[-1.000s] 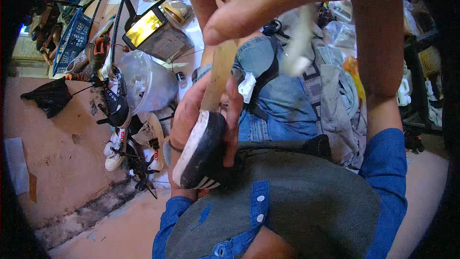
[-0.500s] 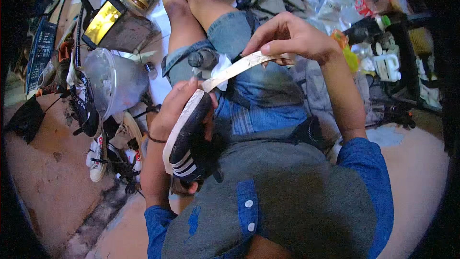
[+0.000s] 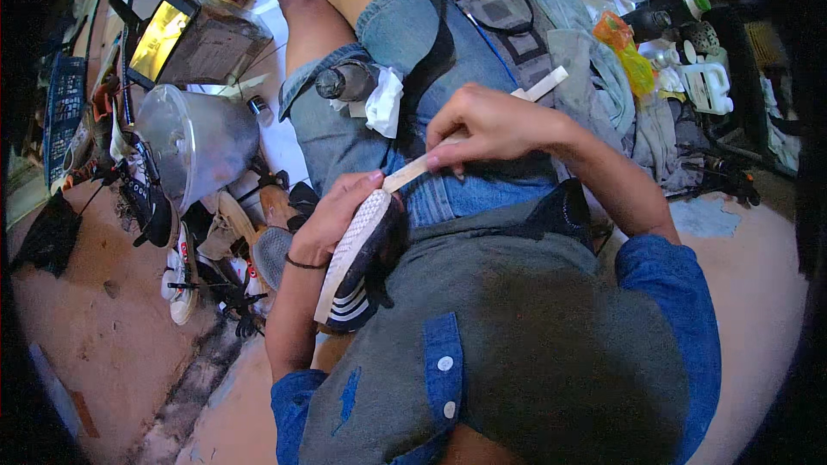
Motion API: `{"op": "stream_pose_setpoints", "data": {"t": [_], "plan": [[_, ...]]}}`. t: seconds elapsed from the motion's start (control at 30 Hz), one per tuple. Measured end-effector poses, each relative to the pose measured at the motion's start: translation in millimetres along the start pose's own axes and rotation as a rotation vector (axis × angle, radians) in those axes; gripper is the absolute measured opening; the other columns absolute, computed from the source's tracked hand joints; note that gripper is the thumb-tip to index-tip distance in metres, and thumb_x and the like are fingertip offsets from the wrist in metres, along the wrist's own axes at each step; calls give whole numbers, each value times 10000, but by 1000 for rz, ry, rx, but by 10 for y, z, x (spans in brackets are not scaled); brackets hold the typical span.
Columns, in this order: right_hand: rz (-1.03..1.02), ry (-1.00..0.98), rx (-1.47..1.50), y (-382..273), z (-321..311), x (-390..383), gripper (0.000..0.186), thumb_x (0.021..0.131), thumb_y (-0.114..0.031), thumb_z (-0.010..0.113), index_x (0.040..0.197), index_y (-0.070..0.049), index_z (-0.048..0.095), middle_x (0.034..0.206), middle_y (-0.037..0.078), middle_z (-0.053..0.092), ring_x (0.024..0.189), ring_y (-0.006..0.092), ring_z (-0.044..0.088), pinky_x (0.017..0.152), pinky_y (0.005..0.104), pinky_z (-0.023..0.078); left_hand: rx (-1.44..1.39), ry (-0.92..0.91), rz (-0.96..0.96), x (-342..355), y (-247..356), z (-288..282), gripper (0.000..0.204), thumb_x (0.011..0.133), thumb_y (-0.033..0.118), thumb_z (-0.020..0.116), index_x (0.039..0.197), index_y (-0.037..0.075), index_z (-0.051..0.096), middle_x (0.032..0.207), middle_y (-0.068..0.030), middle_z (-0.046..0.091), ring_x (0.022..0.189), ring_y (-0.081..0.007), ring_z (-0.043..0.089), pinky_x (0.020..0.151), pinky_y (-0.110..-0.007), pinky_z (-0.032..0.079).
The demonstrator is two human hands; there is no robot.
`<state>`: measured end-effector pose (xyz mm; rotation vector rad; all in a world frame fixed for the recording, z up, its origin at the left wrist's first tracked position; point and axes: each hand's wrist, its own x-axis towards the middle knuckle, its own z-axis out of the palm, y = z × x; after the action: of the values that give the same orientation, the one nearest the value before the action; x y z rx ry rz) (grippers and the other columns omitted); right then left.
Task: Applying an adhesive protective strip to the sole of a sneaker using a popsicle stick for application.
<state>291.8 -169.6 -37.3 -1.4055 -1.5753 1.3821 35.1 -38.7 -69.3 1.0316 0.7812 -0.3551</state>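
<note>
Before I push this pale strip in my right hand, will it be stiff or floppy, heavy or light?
The pale strip is probably springy rather than limp: its far end looks straight past your right hand. It looks narrow and thin, so it's likely light, and may bend if pushed.

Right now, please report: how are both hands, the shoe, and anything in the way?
Left hand gripping striped shoe, pale sole showing. Right hand pinching pale strip, one end at the shoe. White tissue on the thigh nearby, touching neither hand.
</note>
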Motion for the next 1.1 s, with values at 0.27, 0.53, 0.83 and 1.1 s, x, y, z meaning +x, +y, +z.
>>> {"op": "stream_pose_setpoints", "data": {"t": [0.27,0.53,0.83,1.1], "plan": [[-57,-52,245,218,-96,-129,296,927,-164,619,1153,22,667,902,115,735,718,126,664,687,301,518,-45,-81,41,31,-46,-7,446,1035,368,494,904,1,711,697,25,658,552,-21,544,508,-183,402],[0,-9,-3,127,-86,-109,231,909,-229,681,938,-5,723,765,53,722,645,122,630,635,294,491,-53,-52,38,59,-117,-21,437,1035,368,494,903,12,711,687,42,648,545,-13,531,493,-182,387],[-3,40,-121,86,-23,-80,247,946,-211,634,1010,16,708,814,47,734,692,107,638,646,292,494,-104,-60,7,75,-83,-20,427,1026,376,513,896,19,707,693,19,667,544,-24,563,495,-180,413],[25,-146,239,274,-243,-168,250,948,-209,604,1103,-39,703,874,53,726,706,107,574,666,271,475,-104,-44,-8,91,-101,-11,456,1026,392,500,888,8,703,657,-4,660,498,-55,570,469,-207,434]]}}
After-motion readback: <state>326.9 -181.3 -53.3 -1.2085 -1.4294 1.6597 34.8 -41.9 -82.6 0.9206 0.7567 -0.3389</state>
